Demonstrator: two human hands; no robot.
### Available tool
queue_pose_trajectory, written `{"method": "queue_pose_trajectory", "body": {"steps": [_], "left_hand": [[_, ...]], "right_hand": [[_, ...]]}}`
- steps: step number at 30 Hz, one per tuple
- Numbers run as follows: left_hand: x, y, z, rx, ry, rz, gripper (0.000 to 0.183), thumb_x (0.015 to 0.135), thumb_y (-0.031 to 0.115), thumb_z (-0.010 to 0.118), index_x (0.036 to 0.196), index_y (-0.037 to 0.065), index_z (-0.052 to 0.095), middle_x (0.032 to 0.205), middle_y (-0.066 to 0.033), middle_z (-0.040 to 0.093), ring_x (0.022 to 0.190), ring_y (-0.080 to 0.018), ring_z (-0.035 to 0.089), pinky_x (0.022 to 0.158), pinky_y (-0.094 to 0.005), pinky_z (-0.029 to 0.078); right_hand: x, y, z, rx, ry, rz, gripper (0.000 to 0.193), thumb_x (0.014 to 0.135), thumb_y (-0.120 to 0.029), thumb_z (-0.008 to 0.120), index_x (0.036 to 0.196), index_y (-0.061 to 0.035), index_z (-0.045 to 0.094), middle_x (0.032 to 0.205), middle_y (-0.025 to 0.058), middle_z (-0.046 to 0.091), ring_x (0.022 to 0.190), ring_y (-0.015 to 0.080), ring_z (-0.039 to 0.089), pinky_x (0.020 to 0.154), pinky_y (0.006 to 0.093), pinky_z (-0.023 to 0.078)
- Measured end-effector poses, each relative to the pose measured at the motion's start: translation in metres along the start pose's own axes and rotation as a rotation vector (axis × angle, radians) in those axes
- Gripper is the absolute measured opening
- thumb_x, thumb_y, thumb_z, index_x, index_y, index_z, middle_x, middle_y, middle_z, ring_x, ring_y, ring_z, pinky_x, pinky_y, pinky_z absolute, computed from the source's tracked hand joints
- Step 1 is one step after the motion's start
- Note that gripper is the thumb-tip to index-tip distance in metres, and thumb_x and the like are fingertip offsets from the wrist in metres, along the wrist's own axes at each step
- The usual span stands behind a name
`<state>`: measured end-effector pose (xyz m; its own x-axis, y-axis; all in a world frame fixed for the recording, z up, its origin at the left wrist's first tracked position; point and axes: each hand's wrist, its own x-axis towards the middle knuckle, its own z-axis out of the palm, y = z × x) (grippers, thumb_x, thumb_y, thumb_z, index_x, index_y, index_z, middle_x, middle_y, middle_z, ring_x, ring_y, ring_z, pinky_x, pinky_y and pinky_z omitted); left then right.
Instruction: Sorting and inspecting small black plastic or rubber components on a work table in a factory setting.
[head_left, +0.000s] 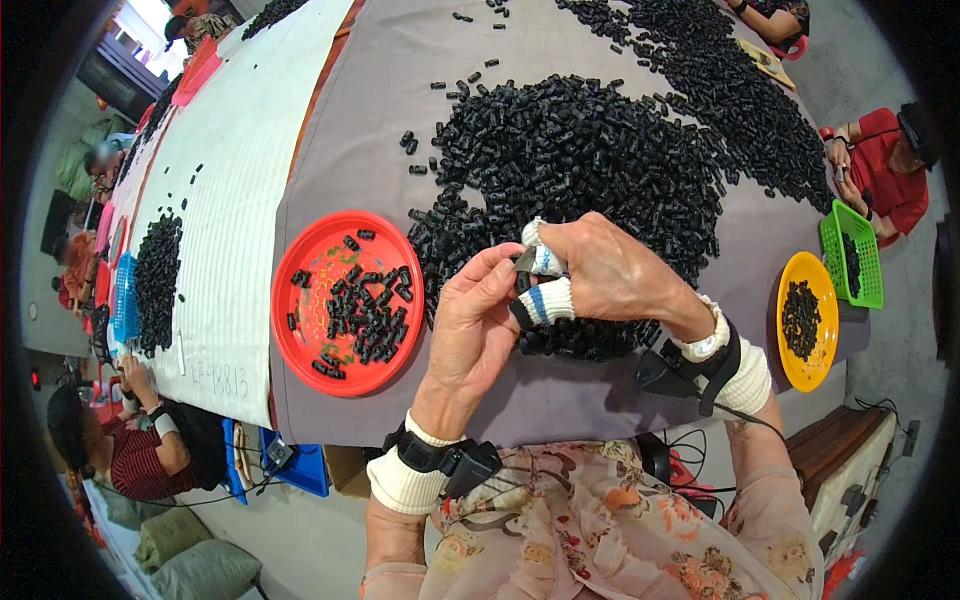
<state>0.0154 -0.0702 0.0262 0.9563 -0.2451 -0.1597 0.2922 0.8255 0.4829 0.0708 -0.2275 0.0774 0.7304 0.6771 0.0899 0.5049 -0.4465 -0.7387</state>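
Observation:
My left hand (pixel 474 312) and my right hand (pixel 612 268) meet over the near edge of a big pile of small black cylindrical parts (pixel 590 150). Between the left thumb and fingers is a small black part (pixel 521 284), mostly hidden by the fingers. A small flat greyish piece (pixel 524 260), perhaps a blade, shows at the right hand's fingertips. White knit sleeves cover the right thumb and a finger. Left of my hands, a red plate (pixel 290 345) holds many loose black parts.
A yellow plate (pixel 824 345) with dark bits and a green basket (pixel 872 285) stand at the right. Another black pile (pixel 158 285) lies on the white table (pixel 235 250) at left. Co-workers sit around, one in red (pixel 895 170) at right, one in stripes (pixel 150 455) at left.

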Motion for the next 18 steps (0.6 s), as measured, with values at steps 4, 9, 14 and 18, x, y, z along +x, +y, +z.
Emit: {"method": "queue_pose_trajectory", "body": {"steps": [4, 9, 14, 18], "left_hand": [[-0.0007, -0.0009, -0.0032, 0.043, 0.045, 0.040, 0.019, 0.086, 0.008, 0.055, 0.104, -0.001, 0.056, 0.095, -0.0065, 0.061, 0.086, -0.0126, 0.059, 0.079, -0.0289, 0.049], [-0.0008, -0.0006, -0.0001, 0.058, 0.037, 0.054, 0.019, 0.086, 0.008, 0.057, 0.103, -0.001, 0.056, 0.094, -0.0058, 0.061, 0.085, -0.0125, 0.059, 0.078, -0.0295, 0.049], [-0.0034, 0.0013, 0.0027, 0.021, 0.010, 0.050, 0.020, 0.085, 0.010, 0.058, 0.103, 0.001, 0.057, 0.092, -0.0059, 0.061, 0.084, -0.0143, 0.059, 0.077, -0.0328, 0.050], [-0.0026, 0.0026, -0.0014, -0.033, -0.070, 0.002, 0.019, 0.085, 0.011, 0.058, 0.102, 0.002, 0.057, 0.092, -0.0072, 0.062, 0.084, -0.0162, 0.060, 0.076, -0.0354, 0.051]], "right_hand": [[0.0007, -0.0015, 0.0028, 0.000, -0.021, 0.009, 0.038, 0.070, -0.030, 0.071, 0.072, 0.0007, 0.049, 0.058, 0.0149, 0.051, 0.052, 0.0332, 0.052, 0.047, 0.0365, 0.039], [-0.0003, 0.0037, 0.0060, -0.013, 0.003, -0.036, 0.038, 0.072, -0.030, 0.070, 0.072, 0.0009, 0.048, 0.057, 0.0157, 0.051, 0.051, 0.0339, 0.051, 0.047, 0.0365, 0.039], [-0.0032, 0.0014, 0.0042, 0.151, 0.000, -0.069, 0.039, 0.066, -0.031, 0.075, 0.074, 0.0002, 0.052, 0.059, 0.0113, 0.053, 0.049, 0.0223, 0.052, 0.048, 0.0319, 0.040], [-0.0031, -0.0041, -0.0007, 0.160, 0.026, -0.040, 0.041, 0.061, -0.031, 0.078, 0.074, -0.0004, 0.054, 0.059, 0.0086, 0.053, 0.050, 0.0172, 0.050, 0.049, 0.0307, 0.040]]}}
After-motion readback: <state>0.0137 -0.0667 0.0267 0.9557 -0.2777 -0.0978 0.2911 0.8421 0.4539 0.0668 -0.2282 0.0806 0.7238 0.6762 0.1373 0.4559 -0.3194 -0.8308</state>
